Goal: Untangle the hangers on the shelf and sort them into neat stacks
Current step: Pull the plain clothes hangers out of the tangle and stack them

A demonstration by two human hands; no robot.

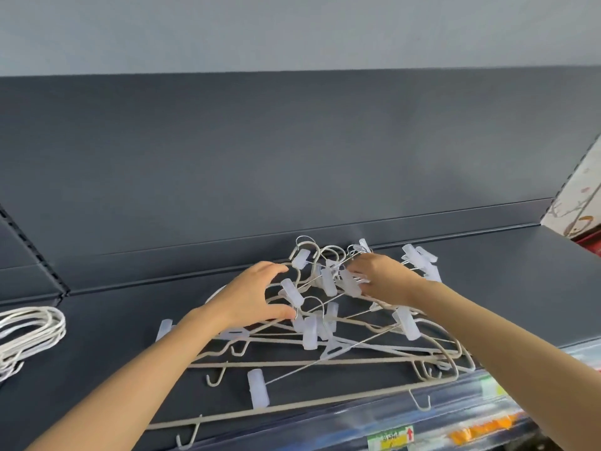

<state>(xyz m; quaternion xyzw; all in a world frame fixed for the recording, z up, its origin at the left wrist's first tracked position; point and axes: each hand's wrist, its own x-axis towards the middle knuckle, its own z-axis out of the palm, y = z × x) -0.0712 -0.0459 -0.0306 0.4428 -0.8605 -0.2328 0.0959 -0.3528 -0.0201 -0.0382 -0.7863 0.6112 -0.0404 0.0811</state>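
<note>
Hangers are seen from the head view as one tangle (309, 333) lying on the dark shelf (130, 304), with the hooks (304, 249) bunched at its far end. Thin beige wire frames and frosted plastic clips (258, 387) are interlocked in it.

The left hand (257, 297) is set at the tangle's upper left edge. Its thumb and fingers are curved in a wide C around a frame's shoulder, and the thumb tip touches wire. The right hand (380, 281) is laid on the tangle's top, just right of the hooks. Its fingers are curled in among the clips and closed on one of them or on the wire beneath; which of the two cannot be told. Both forearms are stretched over the tangle's near part. Left of the tangle, well apart, a stack (32, 327) of white hangers is laid in order.

The tangle is judged light and springy: the wires should flex and snap back, and the small side hooks and clips are likely to snag on neighbours. The clips are expected to slide along their bars, so only a poor hold is offered by them. A better hold is judged to be had at a frame's shoulder or at a hook's neck, with one frame lifted while the rest is pinned down.
</note>
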